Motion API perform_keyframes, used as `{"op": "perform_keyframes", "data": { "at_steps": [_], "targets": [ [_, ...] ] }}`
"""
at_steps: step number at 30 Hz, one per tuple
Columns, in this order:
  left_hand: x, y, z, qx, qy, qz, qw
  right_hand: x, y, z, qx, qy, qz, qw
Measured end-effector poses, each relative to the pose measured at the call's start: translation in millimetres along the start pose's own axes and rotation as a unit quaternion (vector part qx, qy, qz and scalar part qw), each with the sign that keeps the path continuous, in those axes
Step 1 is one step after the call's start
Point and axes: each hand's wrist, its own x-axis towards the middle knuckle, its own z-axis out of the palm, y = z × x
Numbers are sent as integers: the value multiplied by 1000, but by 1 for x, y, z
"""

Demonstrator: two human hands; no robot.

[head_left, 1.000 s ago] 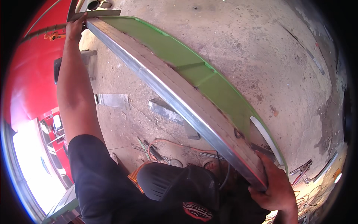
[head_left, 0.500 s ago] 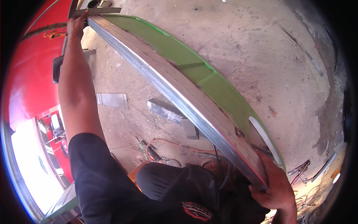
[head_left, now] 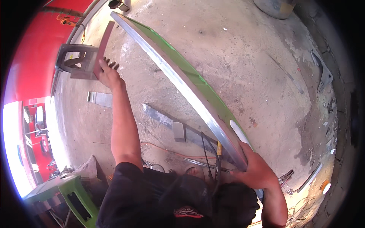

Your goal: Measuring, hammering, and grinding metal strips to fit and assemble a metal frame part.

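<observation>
A worker in a dark shirt [head_left: 152,193] steadies a long metal-faced beam [head_left: 175,79] over a concrete floor [head_left: 243,57], seen here in the head view. The beam runs aslant from the upper left toward the worker's lap, its bright face to the left and a green panel [head_left: 210,94] along its right side, with a white strip [head_left: 238,131] near the lower end. At that near end the right hand [head_left: 256,165] is clamped around the beam, its thumb on the left side. Well apart from the beam, the left hand [head_left: 110,75] grasps a thin L-shaped metal square [head_left: 105,43], some of its fingers loosely spread; motion blur softens the exact hold. Just beyond, toward the left, a dark frame with cut-out gaps [head_left: 84,48] stands near a red surface [head_left: 42,64]. Below the beam lie a flat metal bar [head_left: 159,116] and a small grey block [head_left: 178,132]. A green stand [head_left: 78,197] occupies the lower left; a clamp [head_left: 286,178] rests on the ground beyond the right hand.
</observation>
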Motion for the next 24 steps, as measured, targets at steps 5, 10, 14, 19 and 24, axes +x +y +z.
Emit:
{"op": "perform_keyframes", "data": {
  "at_steps": [5,10,14,19,24],
  "targets": [
    [-91,-42,-135,-28,137,-203,969,9,0,12,19,-7,-16,1000],
    [-173,-77,-214,39,53,-422,904,15,23,21,-19,54,-117,991],
    [-211,-82,-258,117,22,-507,854,6,-5,25,-12,31,-92,995],
    [-285,7,-148,37,-182,-367,912,9,34,7,18,44,-67,997],
    [-325,124,-78,-239,-455,-419,749,15,5,41,85,-2,-52,995]
  ]
}}
